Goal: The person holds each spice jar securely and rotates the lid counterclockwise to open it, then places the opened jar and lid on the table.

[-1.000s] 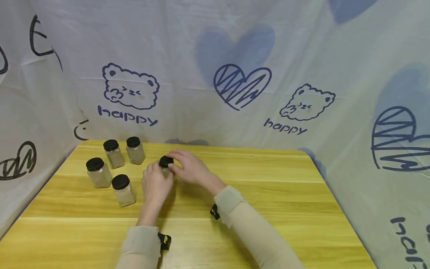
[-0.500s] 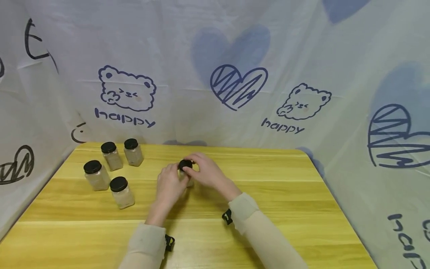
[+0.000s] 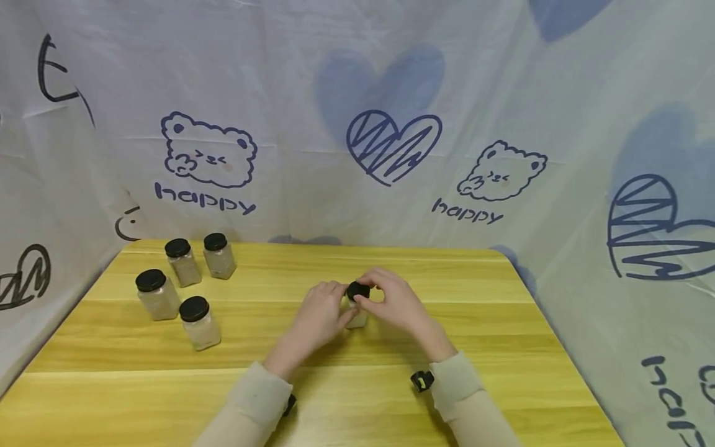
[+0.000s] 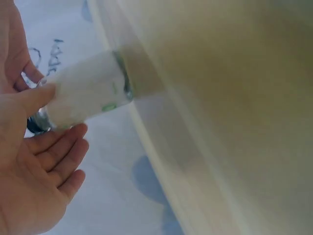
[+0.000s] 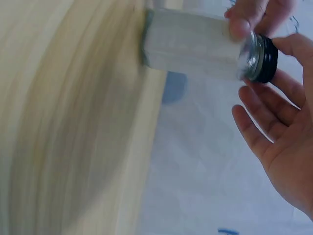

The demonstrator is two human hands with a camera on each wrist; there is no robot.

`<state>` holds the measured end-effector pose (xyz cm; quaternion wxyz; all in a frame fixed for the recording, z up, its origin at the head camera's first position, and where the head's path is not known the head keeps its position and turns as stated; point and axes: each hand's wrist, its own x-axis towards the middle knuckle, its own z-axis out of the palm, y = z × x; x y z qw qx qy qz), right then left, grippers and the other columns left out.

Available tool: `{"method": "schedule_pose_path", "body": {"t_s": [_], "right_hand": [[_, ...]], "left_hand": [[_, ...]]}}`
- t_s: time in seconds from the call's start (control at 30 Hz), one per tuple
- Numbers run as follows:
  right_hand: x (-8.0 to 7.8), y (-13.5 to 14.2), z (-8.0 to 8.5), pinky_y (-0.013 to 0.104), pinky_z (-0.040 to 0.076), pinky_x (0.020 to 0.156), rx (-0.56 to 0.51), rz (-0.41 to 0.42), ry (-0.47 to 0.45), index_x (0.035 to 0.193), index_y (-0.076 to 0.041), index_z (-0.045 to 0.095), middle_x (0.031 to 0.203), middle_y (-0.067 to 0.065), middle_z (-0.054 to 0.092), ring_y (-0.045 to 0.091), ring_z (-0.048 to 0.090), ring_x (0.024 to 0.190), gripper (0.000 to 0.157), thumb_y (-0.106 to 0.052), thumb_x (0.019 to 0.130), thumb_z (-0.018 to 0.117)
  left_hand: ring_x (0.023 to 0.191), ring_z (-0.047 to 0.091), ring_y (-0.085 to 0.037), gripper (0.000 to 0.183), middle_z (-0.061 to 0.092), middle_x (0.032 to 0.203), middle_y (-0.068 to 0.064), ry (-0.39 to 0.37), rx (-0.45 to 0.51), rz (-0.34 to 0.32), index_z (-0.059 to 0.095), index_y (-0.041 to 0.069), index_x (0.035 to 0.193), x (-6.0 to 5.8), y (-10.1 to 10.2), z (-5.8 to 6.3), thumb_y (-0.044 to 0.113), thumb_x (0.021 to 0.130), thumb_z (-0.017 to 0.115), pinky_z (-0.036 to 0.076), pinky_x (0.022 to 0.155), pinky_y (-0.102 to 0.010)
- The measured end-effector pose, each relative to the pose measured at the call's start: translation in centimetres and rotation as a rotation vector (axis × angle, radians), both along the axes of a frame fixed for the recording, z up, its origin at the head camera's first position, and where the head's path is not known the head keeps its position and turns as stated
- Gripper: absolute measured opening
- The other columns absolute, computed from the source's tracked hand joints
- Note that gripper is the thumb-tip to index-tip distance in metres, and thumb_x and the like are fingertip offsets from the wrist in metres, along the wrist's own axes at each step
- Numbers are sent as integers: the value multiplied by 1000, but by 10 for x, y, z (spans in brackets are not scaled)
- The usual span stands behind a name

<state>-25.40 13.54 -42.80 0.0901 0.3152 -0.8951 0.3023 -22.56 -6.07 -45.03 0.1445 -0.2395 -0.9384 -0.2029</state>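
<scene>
- Head view: wood-grain table (image 3: 357, 403) below the fingers
- Left hand (image 3: 317, 315): thumb and fingers curled round a held jar (image 4: 88, 90)
- Right hand (image 3: 399, 305): thumb and fingertips pinching a black lid (image 5: 267, 59)
- Four black-lidded jars (image 3: 160, 302): standing well left of all fingers
- Held jar: upright between both hands' fingers
- Black lid: atop it, touching right fingertips
</scene>
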Motion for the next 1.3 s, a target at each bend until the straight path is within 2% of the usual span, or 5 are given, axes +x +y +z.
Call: {"method": "schedule_pose_path", "body": {"t_s": [0.13, 0.3, 0.5, 0.83, 1.3], "right_hand": [[6, 18, 0, 38, 59, 93, -13, -4, 12, 112, -10, 75, 108, -2, 70, 15, 66, 101, 25, -19, 90, 83], [13, 28, -1, 38, 59, 92, -3, 14, 53, 104, -11, 75, 107, -1, 71, 17, 67, 101, 26, -21, 85, 89], [16, 29, -1, 38, 59, 93, 8, 40, 95, 106, -8, 78, 109, 2, 71, 20, 68, 104, 30, -23, 83, 91], [14, 35, 6, 38, 60, 94, 10, 103, 75, 111, -6, 78, 113, 3, 72, 21, 70, 105, 31, -18, 85, 88], [13, 39, 12, 43, 56, 102, 51, 150, 39, 124, -5, 74, 126, 6, 70, 25, 66, 119, 39, -10, 86, 83]], "left_hand": [[108, 67, -32, 46, 72, 115, -13, -37, -44, -70, 70, -1, 122, 0, 9, 6, 36, 95, 78, 53, 102, -51], [107, 67, -28, 41, 73, 112, -7, -89, -54, -104, 73, 5, 118, 2, 14, 12, 36, 93, 81, 52, 104, -48], [106, 67, -26, 39, 73, 110, -4, -98, -47, -102, 74, 8, 116, 6, 13, 12, 36, 91, 82, 52, 104, -48], [106, 67, -25, 38, 74, 111, -5, -75, -35, -128, 74, 7, 116, 5, 15, 13, 36, 92, 81, 53, 103, -46], [108, 67, -27, 42, 73, 113, -6, -107, -12, -127, 73, 6, 120, 3, 16, 13, 35, 92, 82, 54, 101, -47]]}}
